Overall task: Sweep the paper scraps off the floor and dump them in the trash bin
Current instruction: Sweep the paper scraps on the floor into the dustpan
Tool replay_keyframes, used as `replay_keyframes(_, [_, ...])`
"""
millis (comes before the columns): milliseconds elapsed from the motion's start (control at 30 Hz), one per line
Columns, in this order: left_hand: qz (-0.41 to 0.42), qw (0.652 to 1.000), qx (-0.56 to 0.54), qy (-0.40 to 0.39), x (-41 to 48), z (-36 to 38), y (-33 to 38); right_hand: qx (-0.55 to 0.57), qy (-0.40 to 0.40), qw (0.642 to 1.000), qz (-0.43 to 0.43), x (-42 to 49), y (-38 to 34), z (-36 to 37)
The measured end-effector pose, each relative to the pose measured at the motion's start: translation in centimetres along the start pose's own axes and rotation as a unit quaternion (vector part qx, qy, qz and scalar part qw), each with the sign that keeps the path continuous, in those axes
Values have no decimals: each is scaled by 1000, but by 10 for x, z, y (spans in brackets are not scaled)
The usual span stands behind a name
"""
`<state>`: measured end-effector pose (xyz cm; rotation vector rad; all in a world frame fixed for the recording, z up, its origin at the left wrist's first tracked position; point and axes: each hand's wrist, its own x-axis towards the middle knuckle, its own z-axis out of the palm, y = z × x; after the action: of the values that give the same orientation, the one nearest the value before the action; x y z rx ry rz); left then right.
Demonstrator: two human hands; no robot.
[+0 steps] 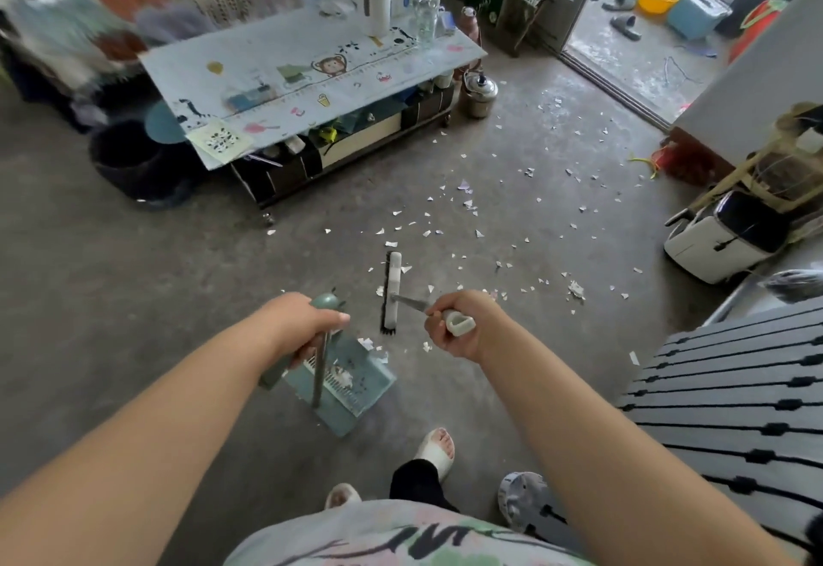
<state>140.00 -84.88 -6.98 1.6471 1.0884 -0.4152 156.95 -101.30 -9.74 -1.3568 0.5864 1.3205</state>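
The fingers of the left hand are curled tightly round the upright metal handle of a teal dustpan, with the thumb laid across just beneath the handle's green knob. The pan itself is set on the concrete floor directly below those fingers, its open lip turned away from the person, and a few white pieces are seen inside it and just beside its far edge. The fingers of the right hand are wrapped round the white grip of a broom, and the grip's looped end is seen sticking out beside the thumb. The short metal shaft is angled down and to the left of these fingers, and the long white head with dark bristles is rested on the floor between the two hands, slightly beyond them. The paper scraps are scattered across the floor beyond and to the right of the right fingers, thickest near the broom head and thinner toward a glass door. Farther beyond the left fingers a low table is covered with a printed sheet, a dark round bin is placed at its left end and a metal kettle at its right end. Well to the right of the right fingers a white toy car is parked.
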Motion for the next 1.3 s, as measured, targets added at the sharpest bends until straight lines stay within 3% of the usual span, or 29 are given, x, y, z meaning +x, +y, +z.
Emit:
replay_keyframes(133, [-22,985,-146,84,-12,-18,-24,-57,-1,998,6,0,15,29])
replay_keyframes(267, [-37,963,-216,154,-21,-29,-52,-110,2,994,12,-3,27,54])
replay_keyframes(467, [-43,930,-261,257,-30,-43,-88,-152,-12,988,38,-4,39,75])
replay_keyframes(667, [-67,916,-225,325,-38,-53,-112,-179,-44,980,69,0,55,91])
replay_keyframes(833, [-75,936,-156,308,-47,-55,-117,-228,-37,971,63,3,67,100])
replay_keyframes(967, [-89,949,-97,287,-60,-61,-138,-334,-27,941,52,3,77,117])
replay_keyframes(1133, [-123,964,10,235,-76,-62,-160,-471,-4,882,23,16,80,136])
replay_keyframes(1300, [-150,967,61,195,-76,-60,-184,-602,37,797,2,26,77,149])
